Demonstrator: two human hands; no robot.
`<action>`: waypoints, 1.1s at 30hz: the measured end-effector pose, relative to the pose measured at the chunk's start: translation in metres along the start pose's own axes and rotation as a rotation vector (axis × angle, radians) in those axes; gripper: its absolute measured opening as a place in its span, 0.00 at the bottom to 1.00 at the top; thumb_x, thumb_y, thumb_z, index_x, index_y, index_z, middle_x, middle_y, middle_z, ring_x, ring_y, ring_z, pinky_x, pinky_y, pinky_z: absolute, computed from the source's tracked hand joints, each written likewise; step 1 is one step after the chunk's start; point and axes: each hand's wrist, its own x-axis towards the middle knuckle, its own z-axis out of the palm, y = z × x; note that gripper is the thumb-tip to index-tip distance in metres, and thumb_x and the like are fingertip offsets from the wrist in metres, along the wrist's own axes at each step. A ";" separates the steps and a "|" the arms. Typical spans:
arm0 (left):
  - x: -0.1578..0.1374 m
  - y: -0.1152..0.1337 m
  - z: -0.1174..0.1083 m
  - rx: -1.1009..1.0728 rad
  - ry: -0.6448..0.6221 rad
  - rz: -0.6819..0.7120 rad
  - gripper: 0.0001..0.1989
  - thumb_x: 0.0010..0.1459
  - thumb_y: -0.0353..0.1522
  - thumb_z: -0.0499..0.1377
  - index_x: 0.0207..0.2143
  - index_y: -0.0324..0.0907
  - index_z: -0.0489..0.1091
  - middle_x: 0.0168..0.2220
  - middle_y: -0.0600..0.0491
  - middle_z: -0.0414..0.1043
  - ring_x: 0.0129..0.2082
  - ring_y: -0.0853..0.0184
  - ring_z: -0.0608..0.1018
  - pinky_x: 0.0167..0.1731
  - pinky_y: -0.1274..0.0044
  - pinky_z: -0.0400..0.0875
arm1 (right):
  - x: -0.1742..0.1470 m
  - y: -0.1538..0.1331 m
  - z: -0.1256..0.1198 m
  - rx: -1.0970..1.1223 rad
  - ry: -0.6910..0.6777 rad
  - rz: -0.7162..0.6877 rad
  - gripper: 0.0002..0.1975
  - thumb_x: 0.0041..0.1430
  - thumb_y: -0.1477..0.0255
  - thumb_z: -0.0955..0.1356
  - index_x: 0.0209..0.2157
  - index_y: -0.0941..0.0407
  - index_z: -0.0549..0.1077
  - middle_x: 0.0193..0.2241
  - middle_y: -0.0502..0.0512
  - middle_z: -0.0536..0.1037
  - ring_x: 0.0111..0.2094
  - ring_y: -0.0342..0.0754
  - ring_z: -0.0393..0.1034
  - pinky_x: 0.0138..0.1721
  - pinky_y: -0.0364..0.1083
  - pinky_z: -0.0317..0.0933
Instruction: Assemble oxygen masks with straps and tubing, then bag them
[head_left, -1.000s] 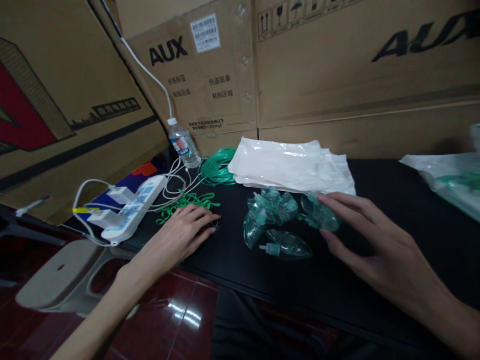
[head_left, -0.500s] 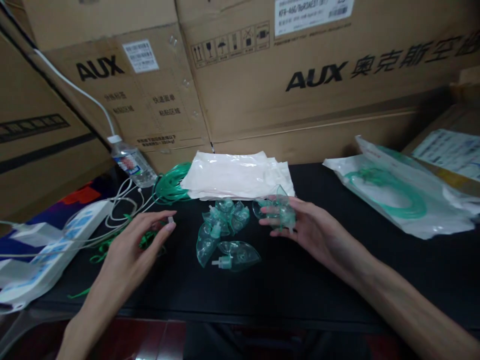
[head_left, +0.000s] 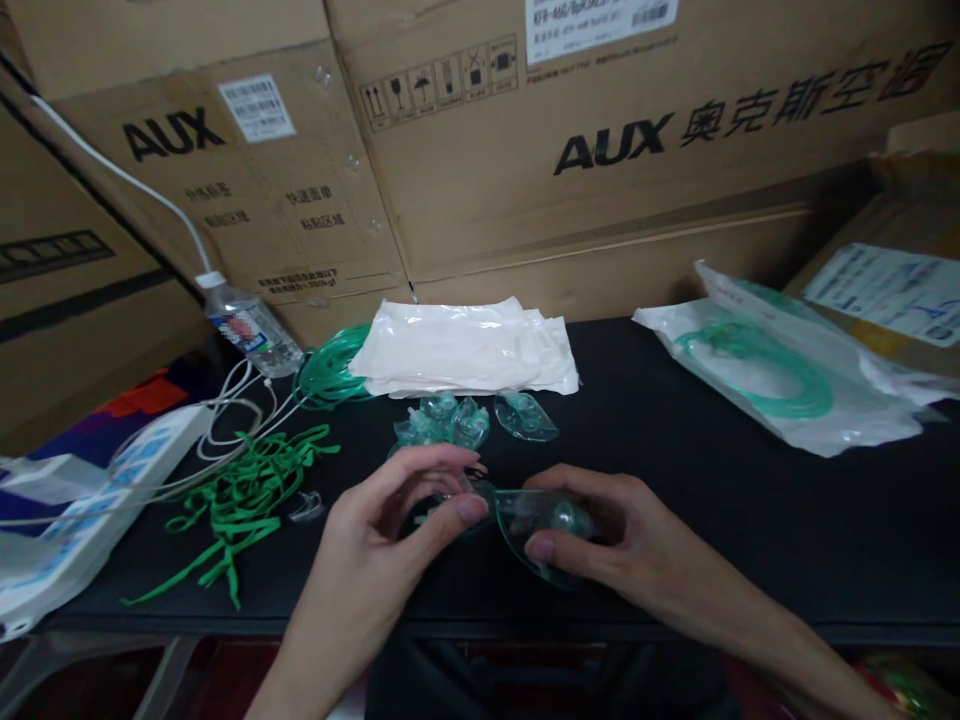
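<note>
1. Right hand (head_left: 600,520) grasps a clear green mask (head_left: 538,512), its thumb across the near side and its fingers behind; I take that mask as the centre of my clock.
2. At nine o'clock, just beside it, I have the left hand (head_left: 420,510), fingers curled and thumb bent toward their tips near the mask's edge. I cannot tell whether it grips anything; whatever clear plastic shows between thumb and fingers is too hidden for me to make out.
3. Toward half past ten I see a cluster of masks (head_left: 442,420), bunched together beyond the left hand; close to twelve, a single mask (head_left: 527,417) lies apart from them.
4. At eleven, behind those, white packets (head_left: 465,350) lie stacked flat on the black table (head_left: 787,540).
5. At ten, a coil of green tubing (head_left: 334,365) sits against the packets' side, with a tilted bottle (head_left: 255,325) farther out.
6. Around nine, well apart, I find tangled green straps (head_left: 244,480), small clear pieces (head_left: 307,507) just beside them, and a white power strip (head_left: 135,465) farther out.
7. At two, a clear bag (head_left: 810,425) holds more green tubing.
8. Along twelve, cardboard boxes (head_left: 465,180) stand behind everything.
</note>
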 end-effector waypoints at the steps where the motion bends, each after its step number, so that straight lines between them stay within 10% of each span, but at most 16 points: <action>1: 0.000 0.000 0.002 0.010 -0.032 -0.008 0.10 0.51 0.35 0.71 0.37 0.48 0.83 0.34 0.55 0.84 0.35 0.62 0.84 0.38 0.75 0.81 | -0.003 0.001 0.001 -0.010 -0.005 0.009 0.14 0.59 0.59 0.75 0.38 0.55 0.78 0.28 0.46 0.72 0.29 0.42 0.62 0.29 0.41 0.55; 14: -0.012 0.007 0.021 -0.068 -0.237 -0.299 0.07 0.53 0.35 0.70 0.35 0.49 0.86 0.33 0.55 0.86 0.35 0.63 0.85 0.37 0.80 0.79 | -0.015 0.010 0.002 0.115 -0.066 0.019 0.16 0.67 0.57 0.70 0.33 0.55 0.70 0.22 0.43 0.69 0.22 0.40 0.62 0.25 0.40 0.58; 33: -0.014 0.013 0.021 0.069 -0.202 -0.186 0.08 0.52 0.32 0.71 0.34 0.55 0.86 0.36 0.58 0.86 0.36 0.66 0.86 0.35 0.86 0.78 | -0.017 0.008 0.009 -0.009 0.022 -0.053 0.16 0.72 0.59 0.66 0.34 0.55 0.71 0.22 0.41 0.64 0.22 0.37 0.57 0.23 0.36 0.53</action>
